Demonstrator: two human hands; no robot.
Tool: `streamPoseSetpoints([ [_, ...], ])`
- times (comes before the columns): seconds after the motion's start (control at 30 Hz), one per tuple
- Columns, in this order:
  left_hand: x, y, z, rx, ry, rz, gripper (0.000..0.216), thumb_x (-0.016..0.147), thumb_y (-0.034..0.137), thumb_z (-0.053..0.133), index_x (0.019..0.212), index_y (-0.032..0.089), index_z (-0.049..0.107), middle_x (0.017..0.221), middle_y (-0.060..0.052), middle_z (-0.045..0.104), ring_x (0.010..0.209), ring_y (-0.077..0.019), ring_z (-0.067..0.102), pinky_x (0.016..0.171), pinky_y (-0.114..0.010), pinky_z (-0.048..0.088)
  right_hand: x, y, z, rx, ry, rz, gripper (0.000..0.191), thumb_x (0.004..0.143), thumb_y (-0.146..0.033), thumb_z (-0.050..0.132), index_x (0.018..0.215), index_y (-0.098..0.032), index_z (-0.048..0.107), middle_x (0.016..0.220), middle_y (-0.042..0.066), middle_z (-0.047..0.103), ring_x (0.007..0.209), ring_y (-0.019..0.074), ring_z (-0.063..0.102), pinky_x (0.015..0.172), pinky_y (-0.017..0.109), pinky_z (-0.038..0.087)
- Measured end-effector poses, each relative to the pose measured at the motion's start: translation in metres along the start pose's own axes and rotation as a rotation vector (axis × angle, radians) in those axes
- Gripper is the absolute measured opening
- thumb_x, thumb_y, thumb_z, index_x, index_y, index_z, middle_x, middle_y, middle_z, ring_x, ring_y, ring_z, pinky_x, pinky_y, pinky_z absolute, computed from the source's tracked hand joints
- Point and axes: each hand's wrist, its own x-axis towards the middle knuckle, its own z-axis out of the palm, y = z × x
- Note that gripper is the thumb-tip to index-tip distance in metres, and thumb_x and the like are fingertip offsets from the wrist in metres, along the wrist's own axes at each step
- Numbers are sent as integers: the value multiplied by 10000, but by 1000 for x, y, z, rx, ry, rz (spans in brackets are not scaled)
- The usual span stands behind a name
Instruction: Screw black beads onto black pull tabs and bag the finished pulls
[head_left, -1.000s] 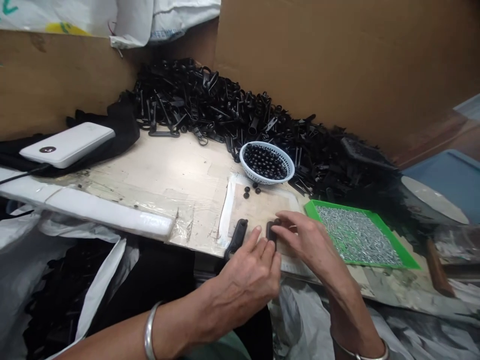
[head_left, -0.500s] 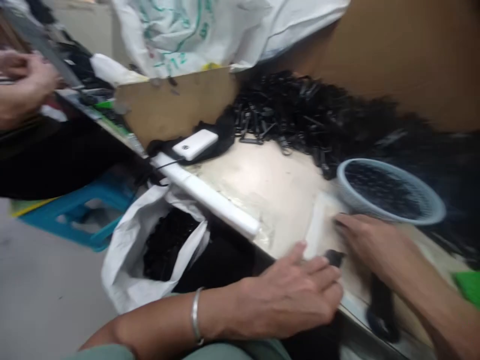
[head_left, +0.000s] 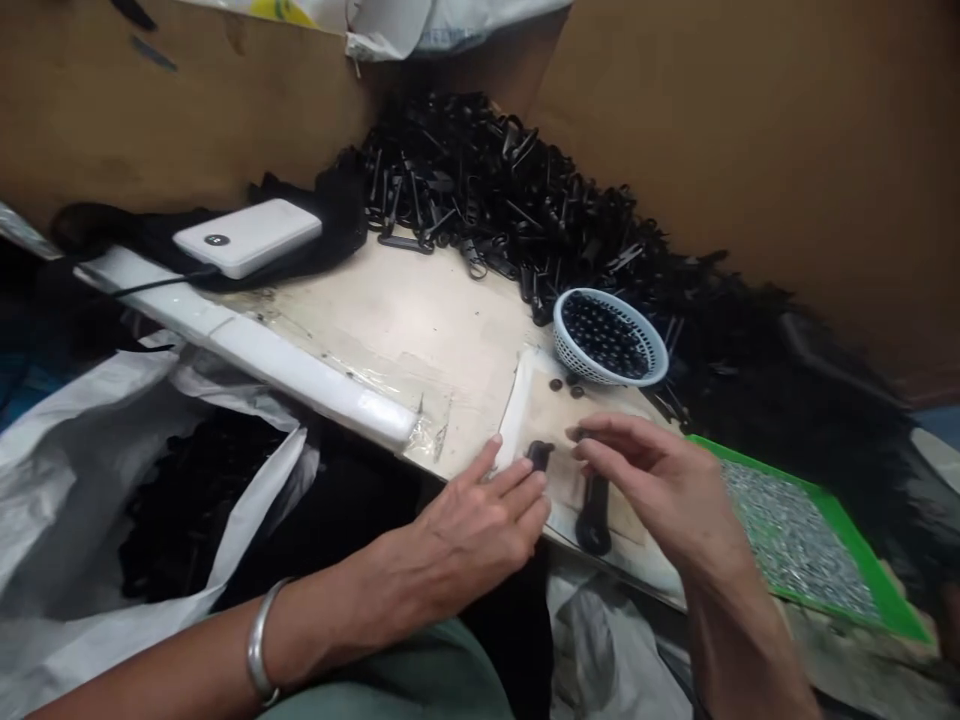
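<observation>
Right beyond my fingertips I see a white basket [head_left: 611,340] of black beads, with a few loose beads [head_left: 566,385] on the board between it and my hands. Behind the basket a heap of black plastic parts [head_left: 510,200] runs back to the cardboard wall [head_left: 750,130]. A green tray [head_left: 814,545] of small metal pieces lies just past my right wrist, and a white power bank [head_left: 247,235] with its cable sits well off beyond my left hand; I can read no writing on it. A white sack [head_left: 112,480] hangs below the table edge under my left forearm.

My left hand [head_left: 480,525] lies flat, palm down, fingers stretched onto a small black piece [head_left: 538,455], pressing rather than gripping it. My right hand [head_left: 660,480] hovers with thumb and forefinger pinched close; whether they hold anything I cannot tell. A longer black part [head_left: 595,510] lies on the board between the two hands, under the right fingers.
</observation>
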Motion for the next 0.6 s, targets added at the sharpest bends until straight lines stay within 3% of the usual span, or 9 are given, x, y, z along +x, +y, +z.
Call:
streamPoseSetpoints([
  [0.17, -1, 0, 6, -22, -2, -5, 266, 915, 114, 499, 1178, 116, 539, 1261, -102, 603, 1263, -240, 496, 1155, -507, 276, -11, 9, 7, -134, -5, -73, 231, 849, -315, 632, 1046, -214, 699, 1036, 51, 718, 900, 203, 681, 795, 327, 553],
  [0.3, 0, -1, 7, -63, -3, -17, 245, 924, 129, 493, 1165, 129, 538, 1239, -92, 615, 1236, -222, 519, 1143, -514, 301, -14, 12, 13, -147, -8, -70, 205, 868, -283, 615, 1036, -217, 713, 1039, 45, 716, 866, 188, 675, 763, 310, 548],
  [0.47, 1, -1, 5, -83, -16, -18, 240, 930, 146, 501, 1167, 127, 536, 1264, -108, 598, 1252, -234, 506, 1130, -513, 326, -15, 10, 17, -206, 25, -169, 155, 870, -212, 609, 990, -211, 707, 1025, 35, 679, 873, 157, 638, 749, 269, 516],
  [0.6, 0, -1, 5, -93, -23, -16, 259, 932, 126, 484, 1188, 119, 523, 1279, -104, 589, 1250, -233, 504, 1134, -519, 324, -16, 13, 20, -238, 52, -143, 146, 863, -227, 625, 979, -196, 707, 982, 32, 708, 859, 165, 653, 782, 287, 518],
])
